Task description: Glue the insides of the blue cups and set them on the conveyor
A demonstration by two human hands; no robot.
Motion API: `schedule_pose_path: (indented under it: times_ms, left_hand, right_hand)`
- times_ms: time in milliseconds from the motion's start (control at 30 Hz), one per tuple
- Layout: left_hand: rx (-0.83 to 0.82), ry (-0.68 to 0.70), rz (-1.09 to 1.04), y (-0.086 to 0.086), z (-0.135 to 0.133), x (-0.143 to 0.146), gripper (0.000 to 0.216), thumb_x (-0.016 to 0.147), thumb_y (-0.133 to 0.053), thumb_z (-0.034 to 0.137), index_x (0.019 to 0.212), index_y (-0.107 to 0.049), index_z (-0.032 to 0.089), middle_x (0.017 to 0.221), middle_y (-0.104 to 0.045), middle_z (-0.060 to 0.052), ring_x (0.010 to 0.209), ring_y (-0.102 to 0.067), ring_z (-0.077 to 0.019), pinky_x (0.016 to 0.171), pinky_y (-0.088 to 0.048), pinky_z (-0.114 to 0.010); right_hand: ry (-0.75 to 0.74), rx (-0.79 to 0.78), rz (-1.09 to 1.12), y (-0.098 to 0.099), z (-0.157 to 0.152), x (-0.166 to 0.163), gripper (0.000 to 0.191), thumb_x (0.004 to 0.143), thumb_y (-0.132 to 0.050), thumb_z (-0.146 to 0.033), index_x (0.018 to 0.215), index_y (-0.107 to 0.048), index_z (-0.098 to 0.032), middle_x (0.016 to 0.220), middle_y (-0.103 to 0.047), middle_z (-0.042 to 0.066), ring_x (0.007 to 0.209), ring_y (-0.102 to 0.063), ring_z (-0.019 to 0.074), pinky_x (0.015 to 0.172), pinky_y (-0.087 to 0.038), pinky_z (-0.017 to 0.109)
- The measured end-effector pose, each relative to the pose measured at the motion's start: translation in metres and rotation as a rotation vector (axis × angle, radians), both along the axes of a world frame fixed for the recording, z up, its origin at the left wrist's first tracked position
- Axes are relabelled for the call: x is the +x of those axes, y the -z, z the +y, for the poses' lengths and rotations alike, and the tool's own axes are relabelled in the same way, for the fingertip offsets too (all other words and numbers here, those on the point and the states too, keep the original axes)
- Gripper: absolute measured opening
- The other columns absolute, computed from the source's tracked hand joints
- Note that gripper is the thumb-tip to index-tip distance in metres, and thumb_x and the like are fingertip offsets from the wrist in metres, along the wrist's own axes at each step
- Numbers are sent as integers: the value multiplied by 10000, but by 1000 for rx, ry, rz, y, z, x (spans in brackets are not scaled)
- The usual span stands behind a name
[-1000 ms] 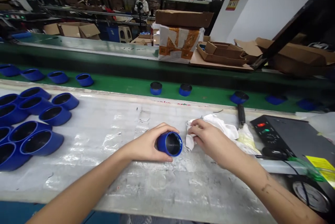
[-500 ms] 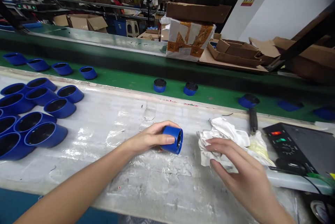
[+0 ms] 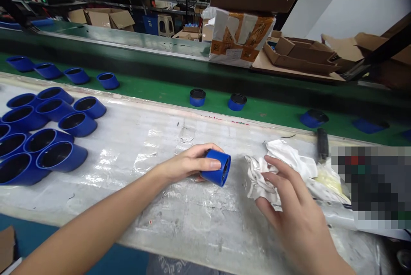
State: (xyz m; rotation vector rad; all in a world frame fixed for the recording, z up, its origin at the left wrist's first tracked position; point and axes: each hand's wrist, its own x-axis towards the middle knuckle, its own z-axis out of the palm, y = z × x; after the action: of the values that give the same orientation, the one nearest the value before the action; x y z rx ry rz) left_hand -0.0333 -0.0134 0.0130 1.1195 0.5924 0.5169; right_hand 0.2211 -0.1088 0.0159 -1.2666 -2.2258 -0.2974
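While left hand [image 3: 189, 162] grips blue cap [image 3: 216, 167], tilted, interior apparently dark.

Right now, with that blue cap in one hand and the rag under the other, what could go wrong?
The left hand pinches the blue cap on its side with fingertips only; being round, it might roll away if released. The right hand rests open on the white rag, which is loose and could slide on the glossy plastic-covered table.
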Motion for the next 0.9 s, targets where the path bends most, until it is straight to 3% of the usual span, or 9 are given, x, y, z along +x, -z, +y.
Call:
schedule_pose_path:
  times_ms: [100,200,333,500,700,900]
  left_hand:
    - [10,10,20,0,1,1,582,756,-834,607,1063,-607,167,768,-583,4,577,-494,-102,483,-346,-226]
    - [24,18,44,-3,1,1,592,763,-817,621,1081,-612,166,792,-578,3,596,-495,-102,495,-353,-225]
    - [69,56,61,-5,1,1,597,778,-797,619,1117,-624,159,805,-570,-3,621,-496,-116,524,-356,-243]
    - [94,49,62,-2,1,-3,570,796,-803,594,1140,-635,172,855,-563,-9,683,-509,-133,577,-378,-256]
    - [126,75,37,-6,-1,-3,455,774,-864,432,1078,-646,172,919,-605,-21,810,-570,-158,704,-466,-272]
    - [159,104,35,-10,-1,-1,404,768,-865,322,1079,-654,174,975,-633,-25,859,-603,-159,740,-499,-264]
  right_hand:
    - [-17,-3,1,0,-3,-5,183,1046,-489,-142,1215,-558,-141,1274,-626,180,977,-699,206,707,-580,249]
    - [-55,-24,1,3,-2,-14,310,1042,-477,-102,1325,-568,-188,1255,-613,129,922,-681,164,752,-580,238]
    - [-108,-47,-3,5,4,-23,422,1003,-486,-36,1392,-557,-184,1295,-576,141,955,-634,181,809,-583,278]
    - [-141,-143,-28,-3,12,-30,386,959,-491,-68,1315,-613,-149,1229,-554,181,812,-613,193,606,-538,288]
    - [-171,-415,82,-14,14,-35,299,840,-476,-43,983,-700,-180,1029,-584,80,518,-461,62,533,-440,238]
    - [-168,-739,269,-27,19,-35,317,740,-576,0,889,-743,-224,856,-648,0,751,-628,115,665,-445,202]
